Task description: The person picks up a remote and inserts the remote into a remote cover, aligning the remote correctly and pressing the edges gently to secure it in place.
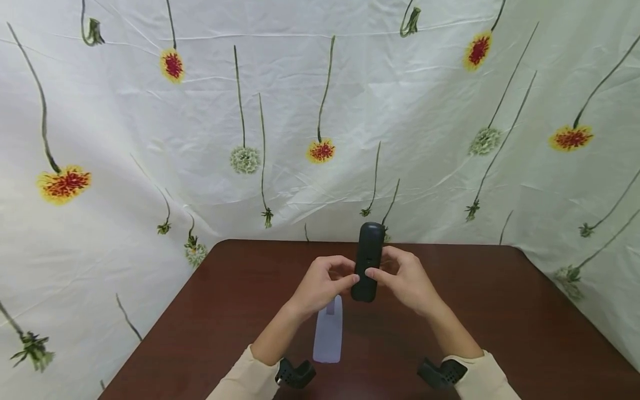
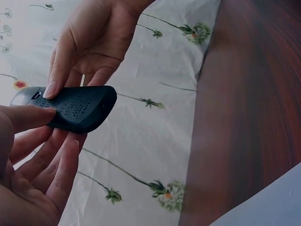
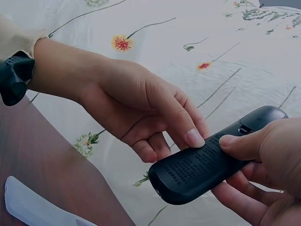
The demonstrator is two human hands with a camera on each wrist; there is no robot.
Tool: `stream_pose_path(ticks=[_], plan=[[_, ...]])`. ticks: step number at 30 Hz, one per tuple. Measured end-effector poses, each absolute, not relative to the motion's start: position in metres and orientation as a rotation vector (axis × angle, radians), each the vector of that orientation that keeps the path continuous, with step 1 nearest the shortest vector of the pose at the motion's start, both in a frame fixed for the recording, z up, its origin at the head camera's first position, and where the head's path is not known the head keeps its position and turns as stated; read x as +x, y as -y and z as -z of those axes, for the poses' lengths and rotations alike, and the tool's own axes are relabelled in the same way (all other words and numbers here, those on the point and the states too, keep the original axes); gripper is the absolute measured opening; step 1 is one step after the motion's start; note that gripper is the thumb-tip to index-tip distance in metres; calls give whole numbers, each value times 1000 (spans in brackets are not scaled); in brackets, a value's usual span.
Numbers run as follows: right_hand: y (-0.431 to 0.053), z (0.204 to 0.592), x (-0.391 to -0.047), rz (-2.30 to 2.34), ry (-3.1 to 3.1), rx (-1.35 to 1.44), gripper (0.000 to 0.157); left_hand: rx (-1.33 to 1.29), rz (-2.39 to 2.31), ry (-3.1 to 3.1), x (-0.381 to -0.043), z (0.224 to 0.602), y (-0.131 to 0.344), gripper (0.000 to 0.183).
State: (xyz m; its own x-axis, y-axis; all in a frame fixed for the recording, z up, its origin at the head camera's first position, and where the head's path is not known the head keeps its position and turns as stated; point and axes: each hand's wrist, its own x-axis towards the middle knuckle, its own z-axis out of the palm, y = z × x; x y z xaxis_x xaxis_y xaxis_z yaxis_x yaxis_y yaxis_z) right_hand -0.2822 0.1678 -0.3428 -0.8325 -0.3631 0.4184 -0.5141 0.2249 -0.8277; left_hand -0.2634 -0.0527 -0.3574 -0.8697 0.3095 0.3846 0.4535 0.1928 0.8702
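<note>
Left hand (image 1: 325,280) and right hand (image 1: 407,280) both pinch the black remote (image 1: 369,250), thumbs on printed back, above the table (image 1: 500,311) near the pale strip (image 1: 328,336); steady grip from both sides should prevent twisting.

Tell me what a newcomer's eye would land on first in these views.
First, the long, rounded black plastic-looking device, held between the left hand and right hand above the glossy reddish-brown table. Then the white cloth behind, printed with red-and-yellow flowers. Last, the pale violet, elongated smooth piece, lying on the table below the hands in the head view.
</note>
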Motion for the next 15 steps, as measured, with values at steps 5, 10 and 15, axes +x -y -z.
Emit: stream_pose_path(ticks=[5,10,15], plan=[[-167,344,-284,-1676,2333,856,29,-727,1766,2349,-264,355,55,17],[-164,349,-288,-1699,2322,807,27,-682,1678,2373,-263,351,59,18],[-163,353,-291,-1731,2304,773,26,-683,1674,2366,-264,347,63,15]])
